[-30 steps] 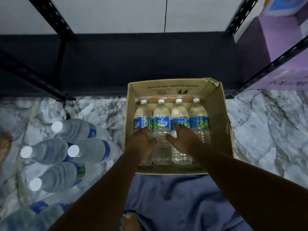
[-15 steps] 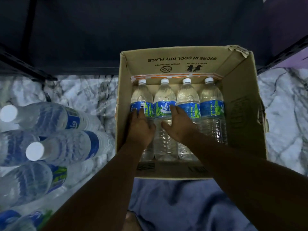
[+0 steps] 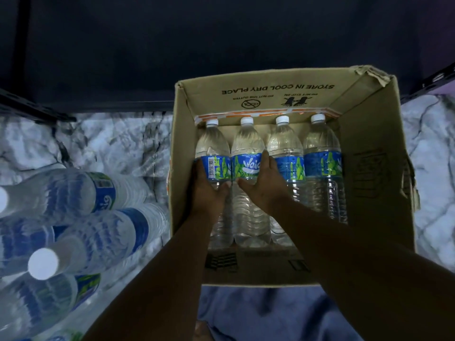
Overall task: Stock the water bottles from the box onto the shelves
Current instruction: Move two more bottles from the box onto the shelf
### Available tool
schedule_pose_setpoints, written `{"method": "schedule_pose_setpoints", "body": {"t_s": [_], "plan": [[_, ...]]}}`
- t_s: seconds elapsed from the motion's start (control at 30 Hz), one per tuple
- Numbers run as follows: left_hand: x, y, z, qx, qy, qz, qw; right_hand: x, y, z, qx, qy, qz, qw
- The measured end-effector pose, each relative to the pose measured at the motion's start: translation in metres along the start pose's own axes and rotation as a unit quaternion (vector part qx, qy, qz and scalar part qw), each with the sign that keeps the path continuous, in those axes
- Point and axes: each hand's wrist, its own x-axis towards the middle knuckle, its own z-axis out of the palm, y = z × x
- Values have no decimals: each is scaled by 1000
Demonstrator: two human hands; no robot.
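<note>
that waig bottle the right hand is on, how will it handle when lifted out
The Waig bottle looks full and capped, so probably heavy for its size. Its thin ribbed plastic may dent under the right hand, whose fingers wedge between it and the neighbouring bottle. Laid loose, it would likely roll.

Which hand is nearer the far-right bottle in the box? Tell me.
Right. The right hand grips the second bottle, one bottle away from the far-right bottle. The left hand grips the leftmost bottle, farther off.
</note>
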Motion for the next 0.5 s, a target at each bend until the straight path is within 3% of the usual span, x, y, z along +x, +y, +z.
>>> {"method": "schedule_pose_setpoints", "body": {"t_s": [0.2,0.5], "plan": [[10,1,-4,-63,-22,-19,998,18,4,7,116,-3,79,990],[17,4,-6,-114,-46,-50,991,25,18,5,167,-8,53,985]]}}
